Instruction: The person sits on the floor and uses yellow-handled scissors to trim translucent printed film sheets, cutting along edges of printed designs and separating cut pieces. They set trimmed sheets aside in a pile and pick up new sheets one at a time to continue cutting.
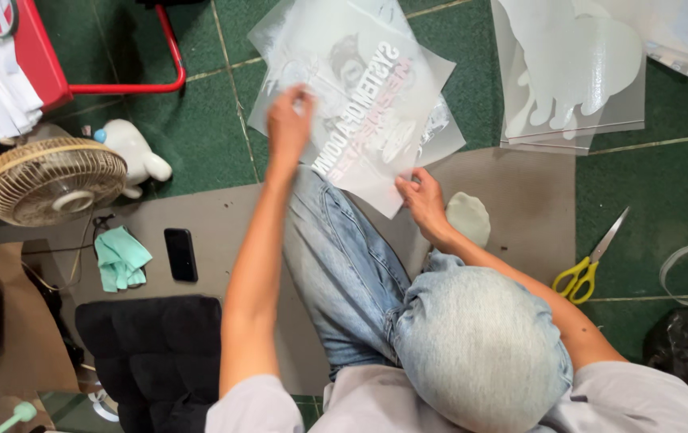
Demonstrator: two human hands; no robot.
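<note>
Held a printed transfer film (368, 112): left hand (289, 120) pinching its upper edge, right hand (422, 200) gripping its lower corner. Risked creasing over the knee (344, 256), or slipping onto the stacked sheets (440, 136).

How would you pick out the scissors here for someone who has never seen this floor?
Start at the green tiled floor on the person's right, past the grey mat they sit on. The scissors lie closed just off the mat's right edge, near the right forearm. Their bright yellow handles are the only yellow thing around.
</note>
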